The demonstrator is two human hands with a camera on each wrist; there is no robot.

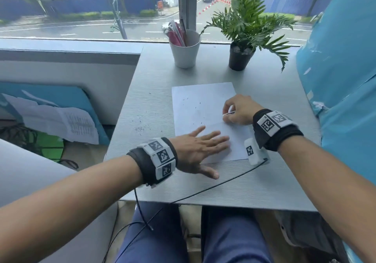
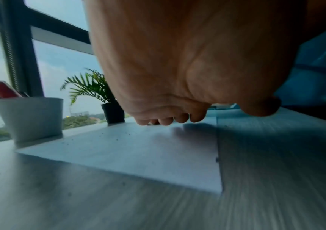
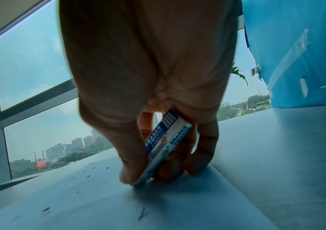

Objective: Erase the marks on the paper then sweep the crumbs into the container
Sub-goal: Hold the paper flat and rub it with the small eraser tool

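A white sheet of paper (image 1: 201, 108) lies on the grey table (image 1: 154, 104), dotted with dark eraser crumbs (image 1: 198, 106). My right hand (image 1: 237, 110) pinches a white eraser (image 3: 162, 147) in a blue-and-white sleeve and presses its lower end onto the paper (image 3: 99, 202) near the sheet's right edge. My left hand (image 1: 201, 146) lies flat with straight fingers on the sheet's near part, holding it down. From the left wrist view the fingertips (image 2: 166, 121) rest on the paper (image 2: 128, 152). More crumbs (image 1: 140, 129) lie on the table left of the sheet.
A white cup (image 1: 185, 49) with pens stands at the back of the table. A potted plant (image 1: 242, 55) stands to its right. A blue panel (image 1: 341, 79) borders the table's right side. A black cable (image 1: 213, 187) runs over the near edge.
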